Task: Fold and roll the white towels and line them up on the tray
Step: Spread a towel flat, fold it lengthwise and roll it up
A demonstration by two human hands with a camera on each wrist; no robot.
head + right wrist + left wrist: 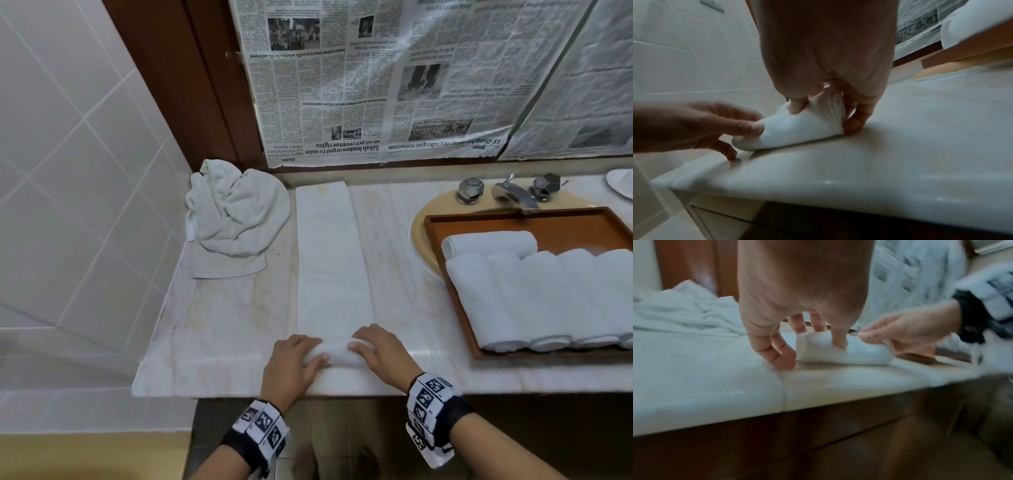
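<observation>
A folded white towel (334,260) lies in a long strip on the counter (222,342), its near end rolled into a small roll (337,353) left of the tray (455,291). Uneven pressure could make the roll skew or loosen. The left hand (291,363) and right hand (380,356) each curl their fingers over one end of the roll.

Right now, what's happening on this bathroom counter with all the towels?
A person is rolling a folded white towel on the marble counter. Their left hand and right hand grip the rolled near end; most of the strip lies flat. Five finished rolls sit on the wooden tray over the sink, and crumpled towels wait in the corner.
</observation>
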